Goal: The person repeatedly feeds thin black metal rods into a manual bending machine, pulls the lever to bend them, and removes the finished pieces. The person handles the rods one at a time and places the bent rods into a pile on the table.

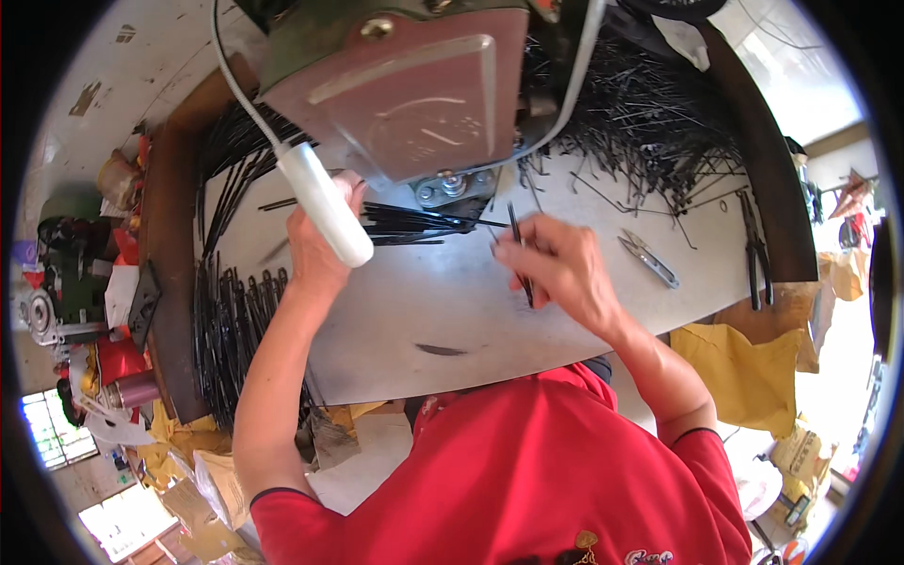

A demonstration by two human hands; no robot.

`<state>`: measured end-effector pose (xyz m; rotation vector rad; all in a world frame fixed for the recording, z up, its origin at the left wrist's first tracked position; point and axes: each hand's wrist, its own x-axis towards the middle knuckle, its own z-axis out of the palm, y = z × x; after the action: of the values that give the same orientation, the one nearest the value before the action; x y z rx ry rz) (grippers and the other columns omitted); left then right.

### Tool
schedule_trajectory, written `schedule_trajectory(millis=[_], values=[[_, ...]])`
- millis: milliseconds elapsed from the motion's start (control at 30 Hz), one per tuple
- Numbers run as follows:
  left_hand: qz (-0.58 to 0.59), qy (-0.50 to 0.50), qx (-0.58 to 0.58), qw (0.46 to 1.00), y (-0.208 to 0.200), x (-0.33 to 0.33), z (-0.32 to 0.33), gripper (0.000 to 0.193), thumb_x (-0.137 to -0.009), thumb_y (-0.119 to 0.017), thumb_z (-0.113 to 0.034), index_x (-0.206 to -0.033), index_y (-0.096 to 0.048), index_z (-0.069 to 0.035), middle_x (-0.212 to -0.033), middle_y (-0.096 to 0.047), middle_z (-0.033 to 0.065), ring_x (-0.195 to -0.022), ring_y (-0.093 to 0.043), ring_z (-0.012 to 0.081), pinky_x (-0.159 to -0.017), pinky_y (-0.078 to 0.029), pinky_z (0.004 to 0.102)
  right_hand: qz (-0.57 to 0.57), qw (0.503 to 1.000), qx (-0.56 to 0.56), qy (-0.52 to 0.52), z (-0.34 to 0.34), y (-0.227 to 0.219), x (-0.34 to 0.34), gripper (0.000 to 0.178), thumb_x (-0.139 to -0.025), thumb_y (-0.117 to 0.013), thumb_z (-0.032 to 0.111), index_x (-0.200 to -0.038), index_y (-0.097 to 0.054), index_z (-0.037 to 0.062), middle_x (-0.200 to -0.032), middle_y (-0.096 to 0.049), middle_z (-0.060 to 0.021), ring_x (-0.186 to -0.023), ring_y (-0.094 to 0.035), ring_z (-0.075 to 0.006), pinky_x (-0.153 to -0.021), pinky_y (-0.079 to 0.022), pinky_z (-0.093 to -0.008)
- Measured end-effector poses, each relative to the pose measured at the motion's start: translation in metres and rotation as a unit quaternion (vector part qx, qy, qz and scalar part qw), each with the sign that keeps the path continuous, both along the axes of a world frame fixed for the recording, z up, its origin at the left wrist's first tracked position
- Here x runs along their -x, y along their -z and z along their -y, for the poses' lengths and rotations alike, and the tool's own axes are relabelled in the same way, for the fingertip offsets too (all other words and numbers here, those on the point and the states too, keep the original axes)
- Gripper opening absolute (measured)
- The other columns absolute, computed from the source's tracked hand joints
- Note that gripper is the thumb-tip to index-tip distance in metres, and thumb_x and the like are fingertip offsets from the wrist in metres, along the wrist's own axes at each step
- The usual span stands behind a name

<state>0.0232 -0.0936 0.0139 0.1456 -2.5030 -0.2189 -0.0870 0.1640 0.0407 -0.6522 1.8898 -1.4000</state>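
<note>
My left hand (315, 252) is partly behind a white tube lamp (325, 207). Its fingers curl at the end of a bundle of thin black metal rods (405, 222), though the lamp hides much of the grip. The rods reach right, under the head of a green and pink machine (405, 104), beside a small metal fixture with bolts (454, 188). My right hand (563, 268) pinches a slim black tool (515, 226), upright in the picture and perhaps tweezers. The tip of one rod comes close to these fingers.
A big tangle of bent black rods (650, 122) covers the back right. Straighter rods (231, 330) lie stacked along the left. Thread snips (650, 257) and long-handled pliers (753, 250) are to the right. A dark sliver (441, 349) lies near the front edge of the pale tabletop (377, 320).
</note>
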Motion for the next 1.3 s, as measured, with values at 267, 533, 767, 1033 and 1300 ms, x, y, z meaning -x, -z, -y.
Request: schedule_trajectory(millis=[267, 533, 767, 1033, 1300], values=[[-0.025, 0.013, -0.843, 0.538, -0.007, 0.015, -0.094, 0.034, -0.091, -0.060, -0.008, -0.123, -0.053, 0.001, -0.091, -0.061, 0.0046, -0.075, -0.054, 0.0072, -0.061, -0.044, 0.0210, 0.194, 0.973, 0.116, 0.040, 0.041, 0.016, 0.012, 0.023, -0.087, -0.057, 0.022, -0.094, -0.061, 0.0009, -0.065, -0.060, -0.0070, -0.044, -0.053, -0.0110, -0.041, -0.038, -0.0232], [-0.107, -0.009, -0.827, 0.552, 0.008, 0.024, -0.108, 0.031, -0.091, -0.060, -0.005, -0.120, -0.054, 0.002, -0.093, -0.061, 0.0041, -0.075, -0.055, 0.0088, -0.062, -0.045, 0.0220, 0.177, 0.973, 0.138, 0.052, 0.047, 0.021, 0.007, 0.024, -0.087, -0.055, 0.017, -0.102, -0.056, -0.0013, -0.065, -0.061, -0.0083, -0.043, -0.052, -0.0111, -0.038, -0.037, -0.0230], [-0.108, -0.001, -0.829, 0.549, 0.010, 0.025, -0.104, 0.031, -0.090, -0.061, -0.005, -0.120, -0.054, 0.002, -0.093, -0.062, 0.0041, -0.074, -0.054, 0.0084, -0.061, -0.044, 0.0215, 0.157, 0.975, 0.140, 0.075, 0.047, 0.012, 0.001, 0.020, -0.089, -0.054, 0.015, -0.102, -0.055, -0.0010, -0.065, -0.061, -0.0081, -0.041, -0.051, -0.0099, -0.037, -0.036, -0.0223], [-0.106, 0.007, -0.825, 0.555, 0.011, 0.028, -0.104, 0.028, -0.090, -0.061, -0.004, -0.117, -0.055, 0.003, -0.093, -0.061, 0.0046, -0.073, -0.054, 0.0082, -0.061, -0.044, 0.0215, 0.161, 0.975, 0.138, 0.070, 0.047, 0.012, 0.000, 0.020, -0.089, -0.054, 0.014, -0.102, -0.055, -0.0012, -0.067, -0.061, -0.0080, -0.041, -0.051, -0.0097, -0.036, -0.035, -0.0220], [-0.120, 0.007, -0.825, 0.552, 0.010, 0.028, -0.108, 0.029, -0.091, -0.060, -0.005, -0.118, -0.054, 0.004, -0.090, -0.060, 0.0045, -0.070, -0.050, 0.0088, -0.062, -0.045, 0.0220, 0.164, 0.973, 0.142, 0.078, 0.047, 0.014, -0.003, 0.021, -0.089, -0.054, 0.014, -0.102, -0.055, -0.0021, -0.067, -0.061, -0.0076, -0.042, -0.051, -0.0095, -0.037, -0.036, -0.0217]])
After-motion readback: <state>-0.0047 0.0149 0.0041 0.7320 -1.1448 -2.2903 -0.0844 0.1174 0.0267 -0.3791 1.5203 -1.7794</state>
